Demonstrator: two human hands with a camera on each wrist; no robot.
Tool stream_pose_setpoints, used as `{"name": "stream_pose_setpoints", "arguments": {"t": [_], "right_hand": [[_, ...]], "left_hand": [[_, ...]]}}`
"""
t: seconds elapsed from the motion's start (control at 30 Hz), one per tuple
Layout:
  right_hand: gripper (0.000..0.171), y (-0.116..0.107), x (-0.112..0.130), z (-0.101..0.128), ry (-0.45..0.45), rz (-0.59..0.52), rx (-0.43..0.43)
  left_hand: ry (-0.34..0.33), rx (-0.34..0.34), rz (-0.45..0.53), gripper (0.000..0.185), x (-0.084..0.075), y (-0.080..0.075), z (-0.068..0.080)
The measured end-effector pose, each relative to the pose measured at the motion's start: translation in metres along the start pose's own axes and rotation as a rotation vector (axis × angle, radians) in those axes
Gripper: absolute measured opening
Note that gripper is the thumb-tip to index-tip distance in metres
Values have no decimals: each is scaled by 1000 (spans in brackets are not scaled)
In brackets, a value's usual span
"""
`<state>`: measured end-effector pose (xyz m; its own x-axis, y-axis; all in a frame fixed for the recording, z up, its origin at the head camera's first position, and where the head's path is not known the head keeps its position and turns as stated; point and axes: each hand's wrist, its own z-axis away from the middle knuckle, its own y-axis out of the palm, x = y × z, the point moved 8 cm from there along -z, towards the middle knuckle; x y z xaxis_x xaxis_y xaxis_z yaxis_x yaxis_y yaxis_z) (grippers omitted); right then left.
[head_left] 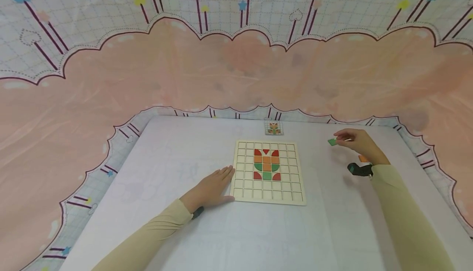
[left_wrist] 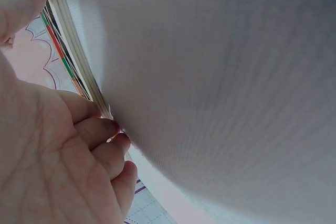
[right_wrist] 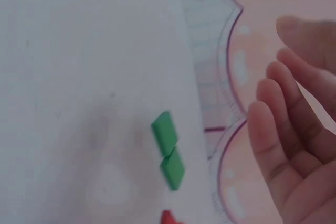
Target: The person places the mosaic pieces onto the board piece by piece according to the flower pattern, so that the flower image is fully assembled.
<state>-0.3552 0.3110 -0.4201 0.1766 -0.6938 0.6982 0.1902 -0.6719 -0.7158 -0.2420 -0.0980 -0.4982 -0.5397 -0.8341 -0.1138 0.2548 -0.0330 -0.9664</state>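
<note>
1. You are sitting at a white tabletop (head_left: 177, 152) ringed by a pink, scalloped cloth backdrop (head_left: 236, 70) with star and heart prints.
2. Your left hand (head_left: 212, 189) is lying flat, fingers straight and relaxed, pressing against the left edge of the wooden grid board (head_left: 269, 171); judging by that contact, it is steadying the board so it does not slide.
3. The board is carrying red, orange and green tiles forming a flower pattern (head_left: 267, 164) in its middle cells; a small picture card (head_left: 274, 127) is lying just beyond its far edge, probably serving as the model.
4. Your right hand (head_left: 356, 141) is hovering near the tabletop's right corner, touching a green tile (head_left: 332, 141); whether it is pinching it, I cannot tell. The wrist view is showing two green tiles (right_wrist: 168, 149) lying loose, fingers (right_wrist: 286, 129) apart from them. An orange tile (head_left: 363, 159) is sitting near the wrist.
</note>
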Motion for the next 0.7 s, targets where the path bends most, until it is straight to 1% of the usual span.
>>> {"name": "stream_pose_setpoints", "arguments": {"t": [0.13, 0.23, 0.33, 0.4, 0.5, 0.7], "right_hand": [[49, 0, -25, -5, 135, -13, -13], [51, 1, -42, -11, 183, -28, -35], [50, 2, -56, -16, 203, -67, -77], [51, 4, -66, -19, 234, -98, -101], [52, 8, -76, -23, 259, -138, -111], [49, 13, -77, -28, 225, -96, -112]], "left_hand": [[1, -1, -3, 86, 1, 0, 0], [3, 0, -4, 87, 1, 0, -1], [1, 5, -2, 87, 1, 1, -1], [0, 11, -7, 87, 1, 2, -1], [-1, 12, -12, 86, 1, 2, -1], [0, 9, 5, 87, 1, 1, -1]]}}
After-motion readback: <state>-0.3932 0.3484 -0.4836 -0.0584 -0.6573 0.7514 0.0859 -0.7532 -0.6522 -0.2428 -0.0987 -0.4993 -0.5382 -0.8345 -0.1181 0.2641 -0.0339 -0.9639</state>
